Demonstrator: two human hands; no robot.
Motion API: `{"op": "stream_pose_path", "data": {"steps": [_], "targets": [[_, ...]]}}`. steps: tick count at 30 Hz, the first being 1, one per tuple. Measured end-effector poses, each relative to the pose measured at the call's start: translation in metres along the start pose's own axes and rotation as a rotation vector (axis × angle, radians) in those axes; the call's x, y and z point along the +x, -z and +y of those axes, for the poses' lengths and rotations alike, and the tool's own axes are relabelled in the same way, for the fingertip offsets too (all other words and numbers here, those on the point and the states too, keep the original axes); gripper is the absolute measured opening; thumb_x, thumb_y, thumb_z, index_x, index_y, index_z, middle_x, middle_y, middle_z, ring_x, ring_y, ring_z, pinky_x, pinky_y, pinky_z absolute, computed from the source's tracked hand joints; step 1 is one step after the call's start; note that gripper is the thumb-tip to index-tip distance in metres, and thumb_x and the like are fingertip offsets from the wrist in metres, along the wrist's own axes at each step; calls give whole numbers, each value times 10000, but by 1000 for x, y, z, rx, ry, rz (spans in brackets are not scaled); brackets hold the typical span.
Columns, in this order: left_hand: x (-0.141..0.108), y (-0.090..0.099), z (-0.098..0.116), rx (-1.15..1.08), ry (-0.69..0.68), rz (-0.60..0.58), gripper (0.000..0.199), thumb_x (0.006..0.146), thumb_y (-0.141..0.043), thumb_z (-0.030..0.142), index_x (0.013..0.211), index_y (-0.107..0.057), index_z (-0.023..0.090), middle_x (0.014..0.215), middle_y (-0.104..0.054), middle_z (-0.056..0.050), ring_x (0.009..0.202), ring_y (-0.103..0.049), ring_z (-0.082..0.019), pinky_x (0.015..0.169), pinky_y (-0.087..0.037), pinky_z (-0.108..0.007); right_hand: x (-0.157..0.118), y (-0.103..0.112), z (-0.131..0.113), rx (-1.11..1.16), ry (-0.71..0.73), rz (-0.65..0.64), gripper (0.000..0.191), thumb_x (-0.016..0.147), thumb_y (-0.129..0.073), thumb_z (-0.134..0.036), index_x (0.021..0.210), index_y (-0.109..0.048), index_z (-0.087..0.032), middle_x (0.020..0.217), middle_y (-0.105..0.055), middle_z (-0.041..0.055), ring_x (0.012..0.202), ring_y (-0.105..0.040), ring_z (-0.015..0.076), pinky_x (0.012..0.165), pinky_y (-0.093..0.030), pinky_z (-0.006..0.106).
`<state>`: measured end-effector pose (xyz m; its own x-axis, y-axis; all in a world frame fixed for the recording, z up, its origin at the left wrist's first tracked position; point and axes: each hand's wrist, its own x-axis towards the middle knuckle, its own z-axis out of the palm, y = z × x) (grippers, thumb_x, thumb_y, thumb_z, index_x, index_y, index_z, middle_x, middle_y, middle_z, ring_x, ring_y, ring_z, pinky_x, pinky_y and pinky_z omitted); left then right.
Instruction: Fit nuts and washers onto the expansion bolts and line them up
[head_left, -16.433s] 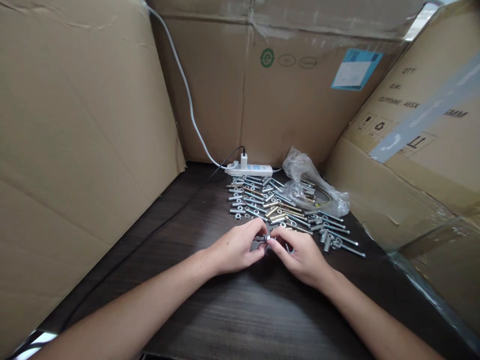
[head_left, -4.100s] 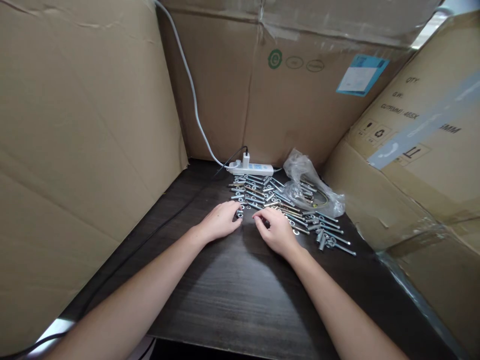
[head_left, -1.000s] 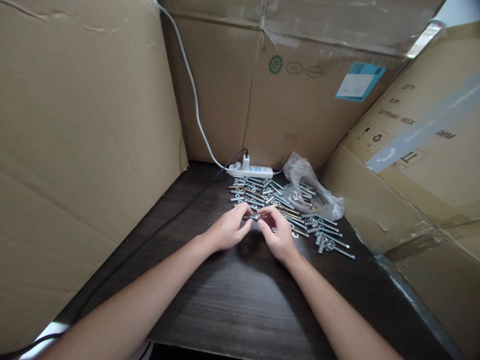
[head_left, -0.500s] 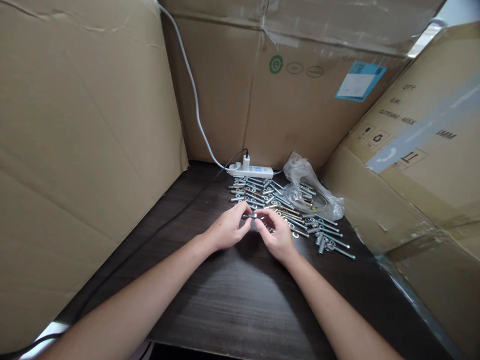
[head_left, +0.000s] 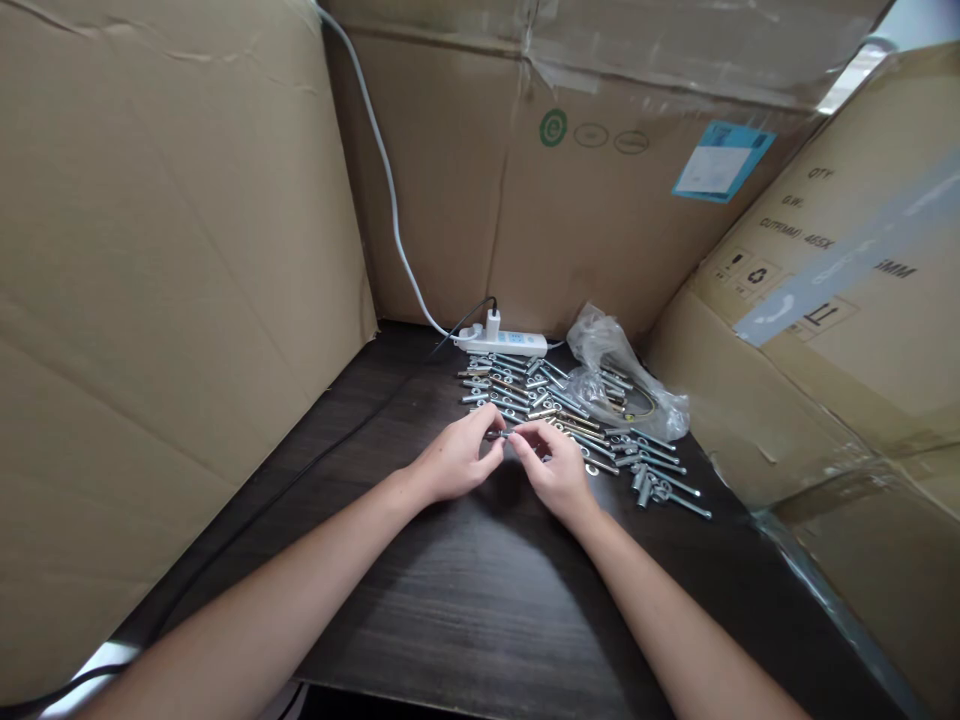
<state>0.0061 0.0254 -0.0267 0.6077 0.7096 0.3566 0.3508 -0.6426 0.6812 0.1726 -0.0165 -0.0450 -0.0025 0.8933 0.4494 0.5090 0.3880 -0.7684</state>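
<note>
In the head view, my left hand [head_left: 463, 455] pinches a small metal bolt [head_left: 493, 434] between thumb and fingers. My right hand [head_left: 553, 462] has its thumb and fingertips closed at the bolt's right end. Whether a nut or washer sits between those right fingertips is too small to tell. Both hands meet just above the dark table, fingertips almost touching. Directly behind and to the right of them lie rows of silver and brass-coloured bolts [head_left: 574, 408], with metal sleeves, washers and nuts among them. Part of these rows is hidden by my hands.
A white power strip [head_left: 517, 343] with a plugged-in charger stands behind the bolts. A clear plastic bag [head_left: 600, 340] lies at the back right. One black cable [head_left: 322, 455] crosses the dark table [head_left: 480, 610] on the left. Cardboard boxes [head_left: 442, 200] wall in three sides.
The fingertips of my right hand have shifted slightly at the bolt's end, and the bright piece there shows less. My left hand stays in place.
</note>
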Motion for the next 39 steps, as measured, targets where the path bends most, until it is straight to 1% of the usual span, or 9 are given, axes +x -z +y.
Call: {"op": "stream_pose_path", "data": {"steps": [2,4,8,13,21,25,29,31,39], "targets": [[0,0,1,2,-12,-2,85,866,-456,239,925,-477,182,846,-554,-11,721,-515,-139,642,-410,-251,0,1,1,-1,-8,-24,307,911,-446,-322,678,-582,-175,638,-578,10,588,-523,132,571,-398,256],[0,0,1,2,-16,3,81,865,-453,235,922,-476,182,846,-554,-11,721,-515,-138,643,-410,-250,0,2,0,7,-15,-30,359,933,-385,-310,649,-558,-174,616,-555,6,592,-519,133,586,-396,258],[1,0,-1,5,-13,17,78,857,-460,227,914,-485,181,843,-557,-11,717,-513,-139,644,-413,-254,-1,3,-3,20,-12,18,129,875,-479,-265,866,-573,-178,758,-574,12,639,-522,132,593,-417,249],[1,0,-2,-20,-17,21,83,855,-460,219,917,-500,180,858,-570,-17,738,-529,-144,661,-423,-258,0,2,-5,13,31,-23,222,809,-527,-204,1025,-578,-198,864,-564,28,637,-515,125,541,-423,237],[0,-1,-3,26,-39,30,93,849,-470,233,925,-488,182,862,-562,-22,731,-527,-145,658,-427,-260,1,2,-3,-23,6,-41,136,860,-518,-291,875,-595,-180,745,-590,14,623,-520,130,551,-400,241],[0,-2,-4,35,-50,26,87,851,-460,221,928,-478,184,869,-555,-22,741,-525,-145,677,-428,-265,1,3,0,-41,3,-40,254,905,-443,-297,721,-569,-177,673,-566,7,616,-509,129,586,-388,252],[1,-2,-5,44,-47,21,81,846,-463,211,922,-476,187,868,-553,-18,742,-526,-146,678,-428,-265,1,3,-1,4,-6,7,134,875,-476,-259,901,-584,-184,757,-579,11,648,-526,136,604,-416,253],[1,-2,-4,40,-45,17,80,845,-464,207,921,-479,187,869,-556,-18,740,-527,-145,673,-429,-263,0,3,-2,16,13,9,167,838,-516,-229,990,-574,-191,796,-572,12,643,-522,132,581,-422,247],[1,-1,-2,30,-40,15,91,846,-459,212,928,-487,184,869,-561,-26,749,-528,-151,672,-431,-265,1,3,-3,-14,12,-40,158,846,-511,-256,962,-589,-183,795,-597,25,648,-534,135,551,-418,240]]}}
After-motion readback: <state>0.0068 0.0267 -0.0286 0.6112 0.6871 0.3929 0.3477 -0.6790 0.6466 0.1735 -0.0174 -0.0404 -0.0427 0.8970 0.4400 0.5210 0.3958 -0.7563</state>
